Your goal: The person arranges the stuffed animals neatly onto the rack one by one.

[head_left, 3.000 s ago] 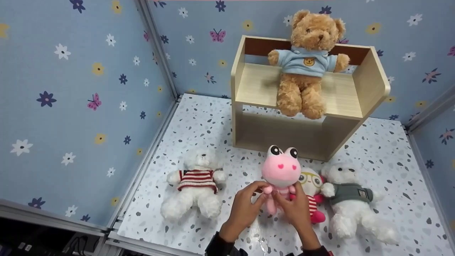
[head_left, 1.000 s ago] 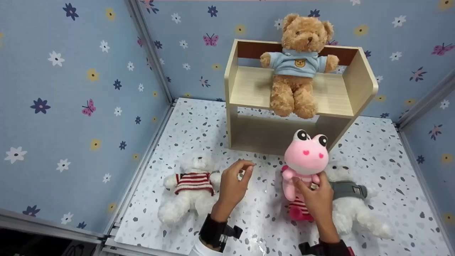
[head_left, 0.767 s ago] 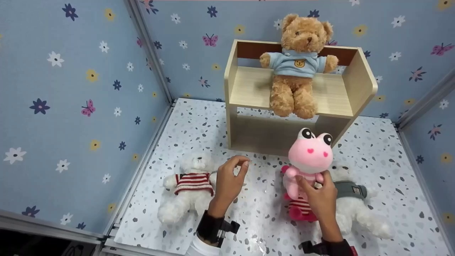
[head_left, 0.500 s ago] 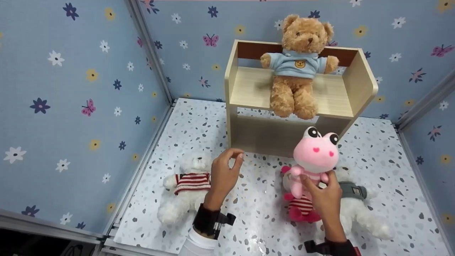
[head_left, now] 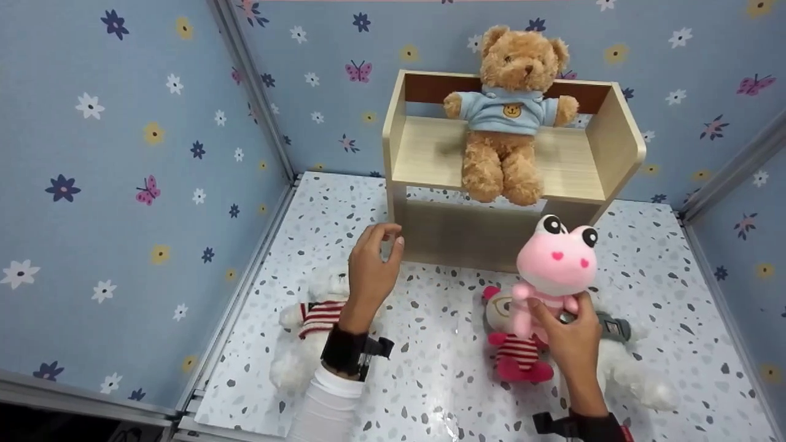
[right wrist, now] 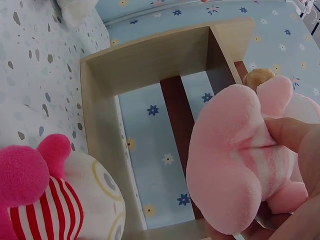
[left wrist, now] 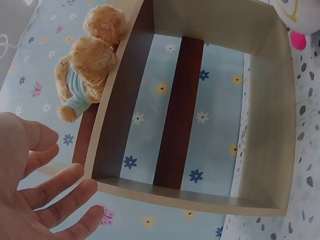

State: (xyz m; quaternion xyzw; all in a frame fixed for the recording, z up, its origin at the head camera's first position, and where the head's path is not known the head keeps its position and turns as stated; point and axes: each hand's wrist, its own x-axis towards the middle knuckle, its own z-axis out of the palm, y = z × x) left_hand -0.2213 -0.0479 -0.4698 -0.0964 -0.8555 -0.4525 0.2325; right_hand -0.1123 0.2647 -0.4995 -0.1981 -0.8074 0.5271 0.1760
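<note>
My right hand (head_left: 574,341) grips a pink plush frog (head_left: 556,264) by its striped body, thumb in front, holding it upright in front of the shelf's right side. In the right wrist view the frog's legs (right wrist: 225,160) face the camera. My left hand (head_left: 373,270) is raised near the shelf's left side, fingers loosely bent around nothing. The wooden shelf (head_left: 396,141) has a brown teddy bear (head_left: 513,113) in a blue sweater sitting on its upper level. Its lower compartment shows bare in the left wrist view.
On the speckled table (head_left: 442,393) lie a white bear (head_left: 322,316) in a striped sweater, partly behind my left arm, a doll with glasses (head_left: 519,353) in red stripes, and a white bear in green (head_left: 620,328), partly covered by my right hand. Blue patterned walls (head_left: 123,184) enclose the table.
Three seconds ago both hands held the frog; my left hand has since let go and moved left and up toward the shelf. My right hand has carried the frog right and slightly up.
</note>
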